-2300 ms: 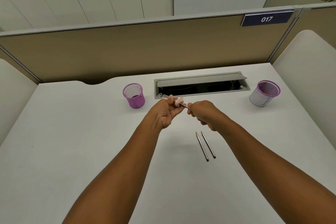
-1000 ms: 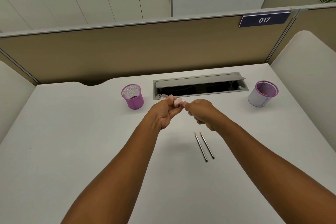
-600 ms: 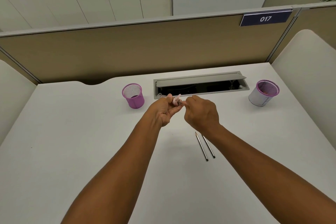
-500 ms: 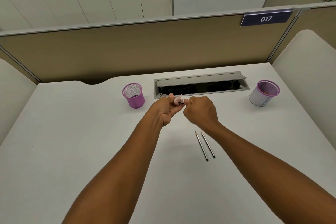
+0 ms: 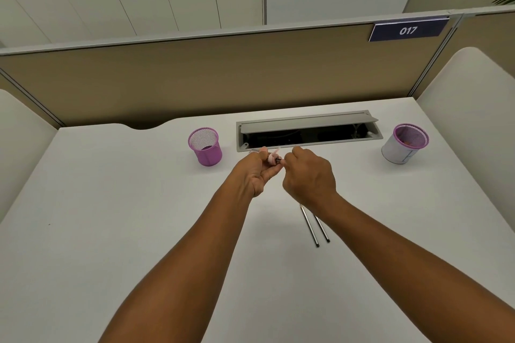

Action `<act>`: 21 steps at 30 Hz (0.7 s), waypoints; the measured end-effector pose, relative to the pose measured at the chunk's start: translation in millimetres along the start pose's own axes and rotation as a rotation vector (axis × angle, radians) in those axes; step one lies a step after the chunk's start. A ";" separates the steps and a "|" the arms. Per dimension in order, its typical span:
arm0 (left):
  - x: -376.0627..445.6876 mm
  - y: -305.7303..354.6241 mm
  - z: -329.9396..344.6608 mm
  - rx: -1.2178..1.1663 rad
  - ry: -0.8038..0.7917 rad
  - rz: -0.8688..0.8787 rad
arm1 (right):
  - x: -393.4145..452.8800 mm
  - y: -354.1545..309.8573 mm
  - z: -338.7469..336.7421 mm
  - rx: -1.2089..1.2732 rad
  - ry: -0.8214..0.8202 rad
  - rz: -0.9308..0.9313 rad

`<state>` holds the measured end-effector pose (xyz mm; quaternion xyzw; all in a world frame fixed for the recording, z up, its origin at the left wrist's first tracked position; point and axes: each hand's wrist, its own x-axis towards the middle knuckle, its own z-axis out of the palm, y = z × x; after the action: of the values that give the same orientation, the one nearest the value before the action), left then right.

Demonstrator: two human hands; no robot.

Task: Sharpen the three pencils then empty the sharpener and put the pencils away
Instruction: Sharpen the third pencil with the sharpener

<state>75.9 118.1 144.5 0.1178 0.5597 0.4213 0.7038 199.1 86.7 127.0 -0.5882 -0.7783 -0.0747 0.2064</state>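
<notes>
My left hand (image 5: 257,172) grips a small pink sharpener (image 5: 271,157) above the white desk (image 5: 111,217). My right hand (image 5: 309,178) holds a pencil (image 5: 278,159) whose tip is in the sharpener; only a short dark bit shows between the hands. Two more pencils (image 5: 315,227) lie side by side on the desk, just behind my right wrist, their far ends hidden by it. A purple mesh cup (image 5: 205,146) stands left of the hands. A second mesh cup with a white lower half (image 5: 404,145) stands at the right.
An open grey cable tray (image 5: 308,131) is set into the desk just beyond the hands. A tan partition (image 5: 223,78) closes the back edge, and padded white side panels (image 5: 473,120) flank the desk.
My right hand has rolled over at the wrist, knuckles now up, turning the pencil in the sharpener. The left hand has stayed where it was.
</notes>
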 end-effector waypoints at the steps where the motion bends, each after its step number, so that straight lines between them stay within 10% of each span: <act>1: -1.4 0.1 0.8 0.002 -0.001 0.000 | -1.1 -1.9 -1.1 -0.002 0.024 0.008; 4: -3.6 0.1 2.6 0.018 -0.023 0.003 | 4.1 -9.4 -7.3 0.134 -0.169 0.310; 9: -4.0 2.3 0.2 0.070 -0.038 0.027 | 33.3 -2.7 -25.2 1.064 -0.677 1.176; 21: 5.6 7.1 -9.5 -0.068 -0.023 0.055 | 19.4 6.9 -18.3 0.885 -0.621 0.911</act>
<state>64.3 123.6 141.9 0.1139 0.5333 0.4578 0.7022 205.6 99.3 150.7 -0.7105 -0.4348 0.5138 0.2051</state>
